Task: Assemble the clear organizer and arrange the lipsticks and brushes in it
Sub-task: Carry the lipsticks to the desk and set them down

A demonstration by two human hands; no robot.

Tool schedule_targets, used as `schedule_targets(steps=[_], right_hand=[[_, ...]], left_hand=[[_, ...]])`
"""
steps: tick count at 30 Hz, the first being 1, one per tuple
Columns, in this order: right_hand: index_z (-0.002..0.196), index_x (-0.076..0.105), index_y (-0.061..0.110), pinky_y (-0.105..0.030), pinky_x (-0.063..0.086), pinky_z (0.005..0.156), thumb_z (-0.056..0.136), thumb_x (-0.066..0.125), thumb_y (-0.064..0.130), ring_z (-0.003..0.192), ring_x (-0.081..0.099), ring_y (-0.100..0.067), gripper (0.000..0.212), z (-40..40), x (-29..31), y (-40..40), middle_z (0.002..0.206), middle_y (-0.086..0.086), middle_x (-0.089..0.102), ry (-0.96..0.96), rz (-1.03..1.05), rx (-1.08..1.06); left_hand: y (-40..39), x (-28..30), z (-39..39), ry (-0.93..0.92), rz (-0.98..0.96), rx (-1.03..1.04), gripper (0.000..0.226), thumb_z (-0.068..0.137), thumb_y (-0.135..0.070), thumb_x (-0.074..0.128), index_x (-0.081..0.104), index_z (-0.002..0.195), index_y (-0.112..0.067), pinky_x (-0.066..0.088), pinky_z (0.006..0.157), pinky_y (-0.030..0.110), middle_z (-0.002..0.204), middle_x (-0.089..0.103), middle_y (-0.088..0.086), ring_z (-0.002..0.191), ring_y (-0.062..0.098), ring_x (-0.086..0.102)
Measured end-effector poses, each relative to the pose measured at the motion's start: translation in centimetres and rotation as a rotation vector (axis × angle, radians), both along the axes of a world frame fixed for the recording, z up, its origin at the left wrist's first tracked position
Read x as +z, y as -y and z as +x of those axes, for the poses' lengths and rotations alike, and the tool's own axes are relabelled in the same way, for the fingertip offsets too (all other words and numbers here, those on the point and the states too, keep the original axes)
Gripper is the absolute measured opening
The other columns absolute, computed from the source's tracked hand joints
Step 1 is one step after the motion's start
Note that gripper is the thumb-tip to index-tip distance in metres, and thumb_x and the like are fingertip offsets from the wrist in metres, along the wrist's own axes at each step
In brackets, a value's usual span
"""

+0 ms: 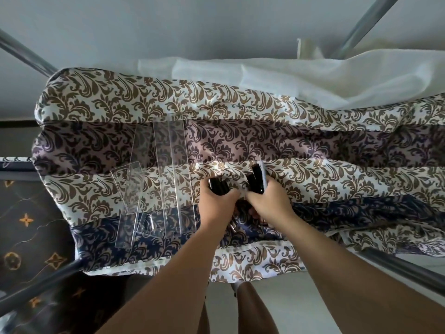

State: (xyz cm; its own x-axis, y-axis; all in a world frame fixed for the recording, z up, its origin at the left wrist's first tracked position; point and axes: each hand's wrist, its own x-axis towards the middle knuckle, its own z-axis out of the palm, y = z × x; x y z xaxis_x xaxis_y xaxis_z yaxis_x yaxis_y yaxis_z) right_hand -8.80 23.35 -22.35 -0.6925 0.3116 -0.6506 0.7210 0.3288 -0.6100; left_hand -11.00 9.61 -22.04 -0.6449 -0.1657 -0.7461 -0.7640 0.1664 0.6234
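Several clear flat organizer panels (168,165) lie unassembled on the patterned cloth, left of my hands. My left hand (218,204) is closed around black lipstick tubes (218,188) that stick out past its fingers. My right hand (267,201) grips more black tubes and brush handles (256,180), which point away from me. The two hands touch side by side. More dark items (243,208) lie between and under the hands, mostly hidden.
The patterned cloth (337,145) covers a soft padded surface. White fabric (313,75) is bunched along the far edge. Metal bars (395,266) cross at the near right and left. A dark patterned mat (26,220) lies at the left. My legs show below.
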Motion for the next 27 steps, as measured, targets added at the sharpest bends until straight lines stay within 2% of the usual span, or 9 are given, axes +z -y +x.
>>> schedule_targets(steps=[3, 5, 7, 9, 13, 16, 21, 25, 27], right_hand=[[0.089, 0.060, 0.017, -0.024, 0.041, 0.040, 0.076, 0.069, 0.027, 0.042, 0.055, -0.011, 0.018, 0.0, 0.8, -0.5, 0.052, 0.006, 0.057, 0.126, -0.211, -0.134], [0.085, 0.058, 0.010, -0.026, 0.040, 0.040, 0.077, 0.064, 0.020, 0.041, 0.052, -0.015, 0.014, 0.2, 1.4, -0.7, 0.049, 0.002, 0.054, 0.162, -0.345, -0.201], [0.079, 0.060, 0.009, -0.025, 0.038, 0.038, 0.081, 0.063, 0.014, 0.038, 0.048, -0.016, 0.007, 0.2, 2.3, -1.1, 0.048, -0.001, 0.053, 0.156, -0.438, -0.265], [0.077, 0.063, 0.010, -0.026, 0.038, 0.039, 0.085, 0.064, 0.012, 0.040, 0.046, -0.016, 0.009, 0.1, 3.7, -1.4, 0.054, -0.003, 0.055, 0.114, -0.523, -0.328], [0.069, 0.069, 0.015, -0.028, 0.039, 0.041, 0.077, 0.076, 0.026, 0.042, 0.045, -0.017, 0.015, 0.0, 9.0, -1.7, 0.067, -0.011, 0.059, 0.002, -0.625, -0.401], [0.076, 0.067, 0.015, -0.027, 0.041, 0.041, 0.072, 0.081, 0.034, 0.042, 0.047, -0.016, 0.024, 0.5, 14.7, -0.9, 0.069, -0.009, 0.061, -0.054, -0.699, -0.434], [0.068, 0.070, 0.024, -0.028, 0.046, 0.045, 0.076, 0.081, 0.042, 0.046, 0.051, -0.014, 0.023, 3.1, 24.5, 0.9, 0.066, -0.003, 0.060, -0.124, -0.741, -0.334], [0.073, 0.068, 0.020, -0.025, 0.043, 0.043, 0.075, 0.082, 0.039, 0.045, 0.050, -0.012, 0.024, 6.8, 30.3, 2.8, 0.068, -0.002, 0.061, -0.151, -0.843, -0.383], [0.079, 0.066, 0.018, -0.024, 0.042, 0.042, 0.076, 0.084, 0.037, 0.044, 0.049, -0.013, 0.026, 9.4, 32.6, 4.0, 0.069, -0.004, 0.060, -0.179, -0.877, -0.436]], left_hand=[[0.6, 0.5, -0.7, 0.132, 0.281, 0.140, 0.035, 0.072, -0.009, 0.069, 0.058, 0.105, -0.015, 0.055, 0.050, 0.030, 0.072, 0.067, 0.005, 0.057, 0.016, 0.061], [1.0, 1.2, -1.1, 0.207, 0.440, 0.163, 0.031, 0.075, -0.004, 0.063, 0.056, 0.105, -0.008, 0.050, 0.047, 0.030, 0.064, 0.067, 0.007, 0.057, 0.019, 0.059], [1.5, 2.3, -1.5, 0.240, 0.554, 0.119, 0.026, 0.083, 0.001, 0.057, 0.055, 0.109, -0.004, 0.047, 0.046, 0.029, 0.069, 0.067, 0.011, 0.058, 0.020, 0.060], [2.1, 4.0, -2.1, 0.243, 0.638, 0.065, 0.027, 0.087, 0.002, 0.055, 0.056, 0.114, -0.005, 0.045, 0.045, 0.029, 0.078, 0.067, 0.015, 0.058, 0.021, 0.058], [3.9, 9.2, -3.1, 0.174, 0.793, -0.031, 0.039, 0.092, 0.004, 0.059, 0.064, 0.125, -0.016, 0.046, 0.046, 0.031, 0.090, 0.070, 0.020, 0.060, 0.022, 0.059], [5.5, 14.8, -3.4, 0.095, 0.829, -0.115, 0.045, 0.086, -0.002, 0.069, 0.064, 0.129, -0.016, 0.049, 0.048, 0.031, 0.094, 0.072, 0.019, 0.061, 0.021, 0.060], [9.0, 23.8, -2.8, -0.007, 0.827, -0.193, 0.042, 0.087, -0.001, 0.065, 0.066, 0.126, -0.020, 0.051, 0.054, 0.030, 0.104, 0.073, 0.018, 0.069, 0.020, 0.062], [11.9, 29.1, -0.6, -0.008, 0.815, -0.268, 0.049, 0.089, 0.002, 0.062, 0.059, 0.135, -0.015, 0.050, 0.057, 0.031, 0.105, 0.072, 0.016, 0.071, 0.020, 0.062], [12.8, 31.3, 0.8, 0.029, 0.815, -0.307, 0.047, 0.088, 0.002, 0.061, 0.059, 0.133, -0.013, 0.049, 0.058, 0.030, 0.104, 0.071, 0.016, 0.070, 0.020, 0.062]])
